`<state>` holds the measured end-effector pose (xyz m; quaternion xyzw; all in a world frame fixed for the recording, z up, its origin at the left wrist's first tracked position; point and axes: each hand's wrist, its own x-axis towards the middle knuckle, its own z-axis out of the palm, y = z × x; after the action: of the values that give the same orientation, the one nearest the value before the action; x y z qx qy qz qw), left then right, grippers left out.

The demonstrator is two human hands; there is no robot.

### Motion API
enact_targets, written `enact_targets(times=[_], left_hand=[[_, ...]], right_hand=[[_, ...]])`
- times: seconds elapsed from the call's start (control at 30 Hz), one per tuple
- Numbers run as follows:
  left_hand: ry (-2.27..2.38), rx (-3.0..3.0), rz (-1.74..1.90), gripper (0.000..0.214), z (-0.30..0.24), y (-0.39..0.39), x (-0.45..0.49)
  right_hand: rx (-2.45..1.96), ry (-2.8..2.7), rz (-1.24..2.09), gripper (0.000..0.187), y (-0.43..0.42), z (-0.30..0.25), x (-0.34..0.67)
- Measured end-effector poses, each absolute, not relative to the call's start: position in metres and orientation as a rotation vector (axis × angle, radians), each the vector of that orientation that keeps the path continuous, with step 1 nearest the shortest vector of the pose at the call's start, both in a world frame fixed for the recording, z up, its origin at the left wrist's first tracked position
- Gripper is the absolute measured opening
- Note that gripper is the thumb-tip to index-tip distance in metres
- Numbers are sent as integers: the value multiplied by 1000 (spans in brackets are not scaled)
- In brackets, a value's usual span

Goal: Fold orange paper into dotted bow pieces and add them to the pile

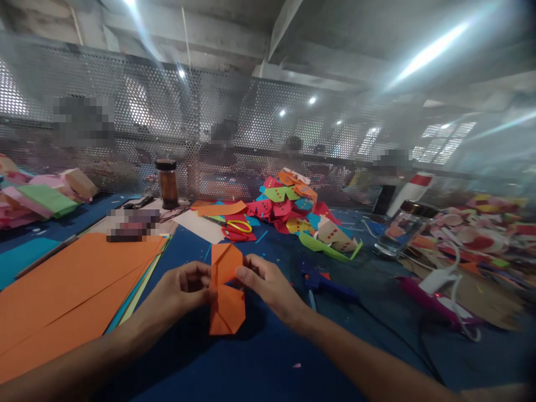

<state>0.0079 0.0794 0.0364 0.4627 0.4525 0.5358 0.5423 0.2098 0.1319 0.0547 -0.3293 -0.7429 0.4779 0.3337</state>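
Observation:
Both hands hold a folded piece of orange paper (228,310) just above the blue table, in the middle of the view. My left hand (178,293) pinches its left edge near the middle. My right hand (270,285) grips the upper right part, thumb in front and fingers behind. The paper has cut corners, a crease down its left side and a notch between its upper and lower halves. To the left lies a stack of large orange sheets (84,290), with blue and yellow sheets under it. Scissors with yellow and red handles (238,228) rest beyond the hands.
A blue glue gun (329,285) with a cord lies right of my hands. Colourful cut paper pieces (288,204) are heaped behind. A dark bottle (166,184), a clear glass jar (400,229) and a pink power strip (435,301) stand around. A perforated metal screen (234,111) closes the back.

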Motion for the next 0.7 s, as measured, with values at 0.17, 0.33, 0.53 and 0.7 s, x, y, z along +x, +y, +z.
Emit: enact_targets(times=[0.17,0.33,0.53,0.7], left_hand=[[1124,1281,1132,20,34,74,11],[1141,1394,962,24,35,71,9],[1176,1384,964,23,35,73,6],[1240,1380,958,29,32,74,5]], right_hand=[[-837,-1855,1210,40,137,54,210],[-838,-1889,1208,25,136,52,209],[-882,-1913,1164,19,136,50,210],[-882,-1982,1114,10,131,53,209]])
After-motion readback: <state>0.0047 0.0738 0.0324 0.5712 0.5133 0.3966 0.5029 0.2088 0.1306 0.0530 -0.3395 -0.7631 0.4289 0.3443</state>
